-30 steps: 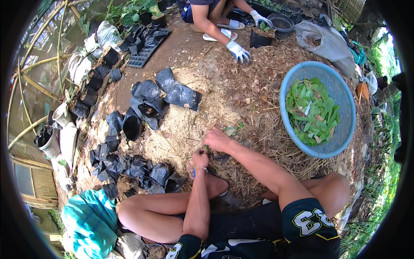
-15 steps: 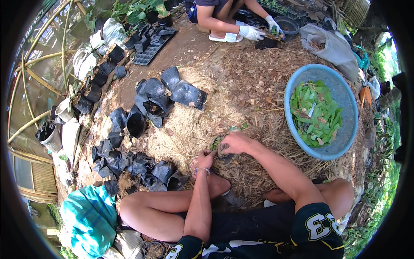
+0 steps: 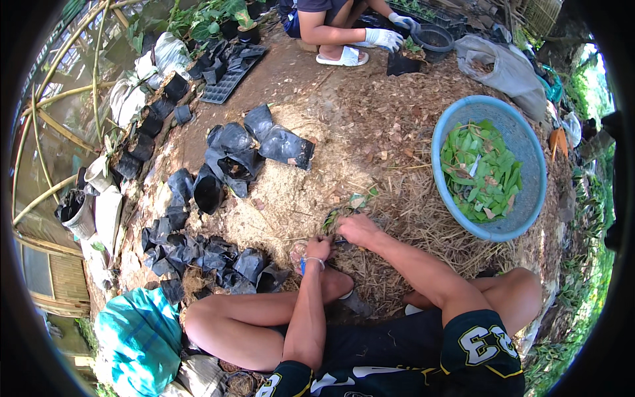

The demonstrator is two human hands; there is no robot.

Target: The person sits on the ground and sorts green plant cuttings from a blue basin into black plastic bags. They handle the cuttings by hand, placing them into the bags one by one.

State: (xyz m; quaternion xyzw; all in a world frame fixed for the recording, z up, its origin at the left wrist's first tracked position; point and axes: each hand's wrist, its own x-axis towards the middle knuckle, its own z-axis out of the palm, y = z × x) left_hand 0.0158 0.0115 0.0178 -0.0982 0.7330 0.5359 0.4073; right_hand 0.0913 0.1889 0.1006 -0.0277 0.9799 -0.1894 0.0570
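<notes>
My left hand (image 3: 319, 247) is closed above my bent leg, its fingertips at the base of a small leafy sprig (image 3: 331, 221). My right hand (image 3: 358, 229) comes in from the right, its curled fingers meeting the same sprig. A small dark piece shows between the hands, too small to name. Beside my left wrist is a bit of blue (image 3: 303, 264) that I cannot identify. More green and brownish leaves (image 3: 359, 200) lie just beyond my right fingers. To the right stands a blue round basin (image 3: 544, 173) holding many cut green leaves (image 3: 486, 169).
Black plastic grow bags (image 3: 284, 147) lie ahead and left, with more black bags (image 3: 221, 259) nearer. Straw and wood chips (image 3: 403, 205) cover the ground. At the far side a gloved person (image 3: 380, 38) crouches by a potted plant (image 3: 403, 63). A teal sack (image 3: 139, 337) is lower left.
My right hand has moved slightly down and toward me; more of the leaves beyond it show. The far person's gloved hands have drawn apart from the black pot.
</notes>
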